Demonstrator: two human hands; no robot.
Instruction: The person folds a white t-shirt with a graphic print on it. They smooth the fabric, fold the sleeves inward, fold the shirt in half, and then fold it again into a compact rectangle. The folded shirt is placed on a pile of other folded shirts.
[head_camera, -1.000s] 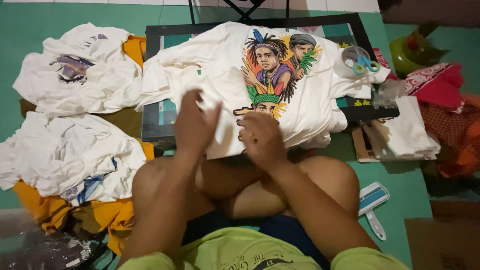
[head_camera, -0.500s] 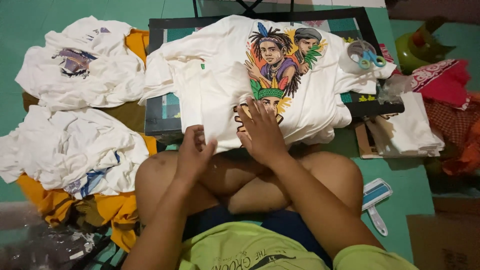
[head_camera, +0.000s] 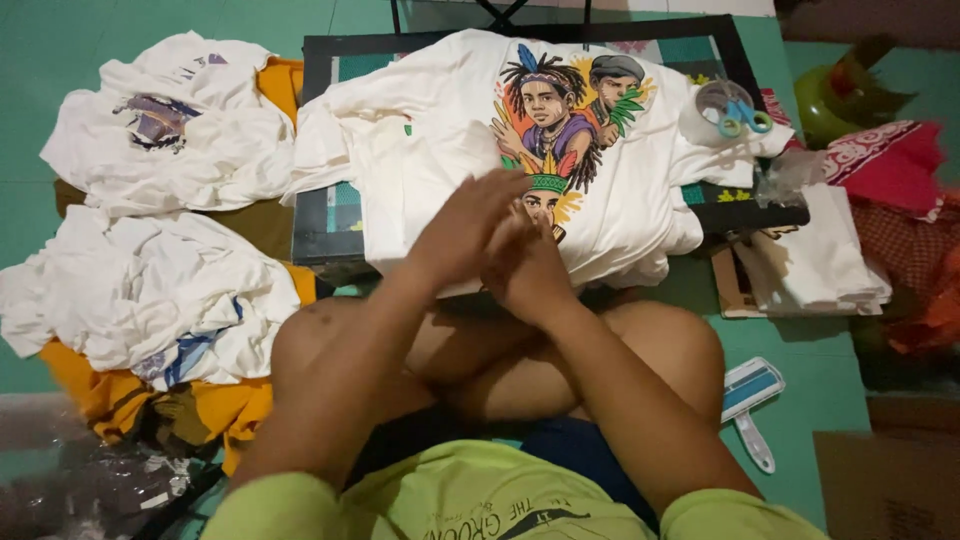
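A white T-shirt (head_camera: 420, 150) with a colourful print of several faces (head_camera: 560, 125) lies spread on a low black-framed table (head_camera: 318, 215). My left hand (head_camera: 465, 225) lies flat, fingers together, on the shirt's near edge beside the print. My right hand (head_camera: 525, 270) rests just under and against it on the same hem. Neither hand visibly grips anything. My crossed bare legs sit below the table's front edge.
Two heaps of white shirts (head_camera: 160, 120) (head_camera: 140, 290) lie on orange cloth at the left. A tape roll with blue scissors (head_camera: 730, 108) rests on the table's right end. Folded white cloth (head_camera: 815, 260), red fabric (head_camera: 885, 165) and a lint roller (head_camera: 752, 400) lie at right.
My left hand has moved up from the near hem onto the shirt, over my right hand. A second ago it was raised holding a fold of white cloth, which now lies flat.
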